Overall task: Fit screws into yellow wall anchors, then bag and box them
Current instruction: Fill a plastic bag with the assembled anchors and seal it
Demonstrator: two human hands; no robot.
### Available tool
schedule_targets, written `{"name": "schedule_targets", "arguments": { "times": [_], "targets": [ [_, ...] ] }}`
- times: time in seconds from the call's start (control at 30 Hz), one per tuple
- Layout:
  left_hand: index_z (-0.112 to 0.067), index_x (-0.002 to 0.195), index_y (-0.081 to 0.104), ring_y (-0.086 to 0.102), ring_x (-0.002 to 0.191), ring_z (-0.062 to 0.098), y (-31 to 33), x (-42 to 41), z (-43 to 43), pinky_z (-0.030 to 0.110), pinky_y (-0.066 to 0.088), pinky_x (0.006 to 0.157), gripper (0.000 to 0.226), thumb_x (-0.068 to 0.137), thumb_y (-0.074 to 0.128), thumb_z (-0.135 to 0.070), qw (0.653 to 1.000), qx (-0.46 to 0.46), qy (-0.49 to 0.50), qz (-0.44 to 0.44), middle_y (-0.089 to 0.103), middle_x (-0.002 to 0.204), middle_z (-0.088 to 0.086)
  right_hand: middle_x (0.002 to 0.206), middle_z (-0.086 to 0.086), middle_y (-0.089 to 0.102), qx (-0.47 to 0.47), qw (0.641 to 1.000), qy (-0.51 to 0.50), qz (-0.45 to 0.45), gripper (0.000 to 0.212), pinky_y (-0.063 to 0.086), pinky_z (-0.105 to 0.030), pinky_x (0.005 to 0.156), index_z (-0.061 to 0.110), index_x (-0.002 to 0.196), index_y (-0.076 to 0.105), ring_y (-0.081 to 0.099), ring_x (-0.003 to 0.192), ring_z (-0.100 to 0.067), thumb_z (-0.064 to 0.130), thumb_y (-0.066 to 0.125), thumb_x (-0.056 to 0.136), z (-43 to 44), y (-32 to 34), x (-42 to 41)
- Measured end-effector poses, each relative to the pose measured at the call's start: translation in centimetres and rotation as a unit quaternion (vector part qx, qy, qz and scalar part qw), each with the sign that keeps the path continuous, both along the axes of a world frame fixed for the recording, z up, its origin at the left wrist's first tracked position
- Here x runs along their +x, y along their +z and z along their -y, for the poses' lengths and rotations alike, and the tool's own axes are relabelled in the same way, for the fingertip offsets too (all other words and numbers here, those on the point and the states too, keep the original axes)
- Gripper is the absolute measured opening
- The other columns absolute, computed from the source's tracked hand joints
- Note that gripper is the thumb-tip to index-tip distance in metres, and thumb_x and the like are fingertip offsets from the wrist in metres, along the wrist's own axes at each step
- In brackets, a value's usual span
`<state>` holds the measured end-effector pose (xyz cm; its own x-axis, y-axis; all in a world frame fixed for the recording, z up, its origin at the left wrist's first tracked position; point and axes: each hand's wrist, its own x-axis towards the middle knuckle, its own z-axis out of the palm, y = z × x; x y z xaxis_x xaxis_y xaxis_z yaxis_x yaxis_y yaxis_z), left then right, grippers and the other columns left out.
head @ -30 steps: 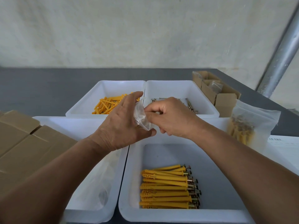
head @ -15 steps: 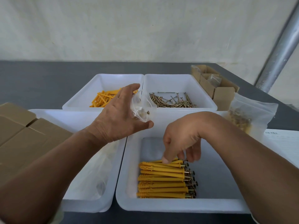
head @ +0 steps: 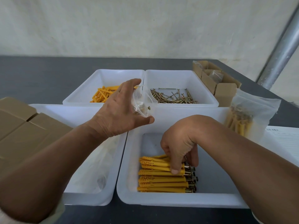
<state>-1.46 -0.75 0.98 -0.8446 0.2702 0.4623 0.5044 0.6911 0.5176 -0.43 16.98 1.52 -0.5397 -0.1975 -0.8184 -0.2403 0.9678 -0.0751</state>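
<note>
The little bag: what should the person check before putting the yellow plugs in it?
1. Left hand holds the small clear bag: ok.
2. Bag mouth open: cannot tell.
3. Right hand has its fingers on the assembled anchors: ok.
4. Anchors lifted out of the near bin: not ok.
5. Screws sit in those anchors: ok, heads show.
6. Number grabbed: cannot tell.

A dark grey surface (head: 40,75) runs back to a pale, rough wall (head: 129,26). A shiny metal pole (head: 281,50) leans up past the surface's far right corner. The light is soft.
</note>
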Motion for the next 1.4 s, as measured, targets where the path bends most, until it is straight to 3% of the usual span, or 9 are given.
{"name": "schedule_targets", "arguments": {
  "times": [0.2,0.37,0.43,0.57,0.77,0.87,1.0,1.23,1.4],
  "targets": [
    [-0.018,0.145,0.034,0.042,0.106,0.007,0.0,0.0,0.0,0.022,0.034,0.093,0.103,0.060,0.089,-0.040,1.000,0.001,-0.001,0.002,0.052,0.129,0.000,0.113,-0.022,0.063,0.002,1.000,-0.013,-0.008,0.046,0.061,-0.035,0.068,-0.005,0.114,0.061,0.071,0.093,-0.034,0.022,0.078,0.082,0.0,-0.5,0.0],
    [-0.018,0.145,0.034,0.042,0.107,0.007,0.1,0.1,0.1,0.022,0.035,0.093,0.102,0.061,0.089,-0.039,1.000,-0.001,-0.004,0.003,0.052,0.130,0.002,0.107,-0.023,0.062,0.002,1.000,-0.005,-0.012,0.022,0.061,-0.032,0.063,-0.002,0.093,0.062,0.071,0.086,-0.033,0.014,0.073,0.082,0.1,-0.5,0.0],
    [-0.018,0.145,0.034,0.042,0.106,0.007,0.1,0.1,0.1,0.022,0.035,0.093,0.102,0.061,0.089,-0.039,1.000,-0.001,-0.005,0.004,0.052,0.130,0.002,0.115,-0.026,0.061,0.004,1.000,-0.005,-0.016,0.028,0.061,-0.031,0.062,-0.005,0.103,0.063,0.071,0.091,-0.035,0.012,0.071,0.083,0.2,-0.6,-0.1],
    [-0.018,0.145,0.034,0.042,0.107,0.007,0.1,0.1,0.1,0.022,0.034,0.094,0.102,0.061,0.088,-0.040,1.000,-0.008,-0.003,0.001,0.051,0.130,0.001,0.096,-0.019,0.056,-0.009,1.000,-0.019,-0.011,0.023,0.059,-0.029,0.056,-0.004,0.101,0.062,0.067,0.078,-0.031,0.010,0.069,0.084,0.2,-0.3,-0.1],
    [-0.019,0.145,0.034,0.045,0.111,0.011,0.0,0.0,0.1,0.023,0.034,0.095,0.102,0.061,0.088,-0.042,1.000,-0.010,-0.002,-0.001,0.052,0.130,0.002,0.089,-0.013,0.059,-0.046,0.998,-0.026,-0.031,0.028,0.057,-0.024,0.055,-0.006,0.112,0.065,0.060,0.065,-0.021,0.009,0.063,0.088,-0.1,0.4,0.1],
    [-0.018,0.145,0.034,0.049,0.116,0.018,0.0,0.0,0.1,0.025,0.036,0.096,0.103,0.061,0.090,-0.041,1.000,-0.009,0.000,-0.003,0.052,0.130,0.003,0.075,-0.005,0.062,-0.081,0.996,-0.025,-0.035,0.029,0.054,-0.021,0.055,-0.002,0.117,0.065,0.058,0.066,-0.016,0.009,0.060,0.091,-0.3,0.9,0.1],
    [-0.019,0.145,0.034,0.049,0.116,0.017,-0.1,-0.1,0.1,0.025,0.036,0.096,0.103,0.060,0.090,-0.041,1.000,-0.006,0.002,-0.002,0.052,0.130,0.001,0.075,-0.003,0.064,-0.153,0.985,-0.039,-0.069,0.023,0.054,-0.023,0.057,0.006,0.117,0.061,0.058,0.063,-0.014,0.009,0.058,0.094,-0.8,1.6,-0.1],
    [-0.018,0.144,0.035,0.049,0.116,0.016,-0.1,0.0,0.1,0.027,0.039,0.098,0.104,0.059,0.091,-0.039,1.000,0.000,0.000,0.001,0.052,0.127,0.000,0.069,0.002,0.061,-0.280,0.940,-0.089,-0.175,0.008,0.043,-0.019,0.046,0.017,0.090,0.066,0.050,0.053,-0.009,0.018,0.058,0.092,-1.4,2.6,-0.5],
    [-0.019,0.145,0.034,0.047,0.111,0.012,0.0,0.0,0.1,0.024,0.037,0.095,0.105,0.059,0.090,-0.040,1.000,0.003,-0.002,0.004,0.048,0.121,-0.007,0.060,0.006,0.056,-0.345,0.849,-0.195,-0.349,0.012,0.033,-0.023,0.046,0.018,0.074,0.064,0.042,0.048,-0.012,0.025,0.056,0.080,-2.5,3.9,-1.3]
  ]
}}
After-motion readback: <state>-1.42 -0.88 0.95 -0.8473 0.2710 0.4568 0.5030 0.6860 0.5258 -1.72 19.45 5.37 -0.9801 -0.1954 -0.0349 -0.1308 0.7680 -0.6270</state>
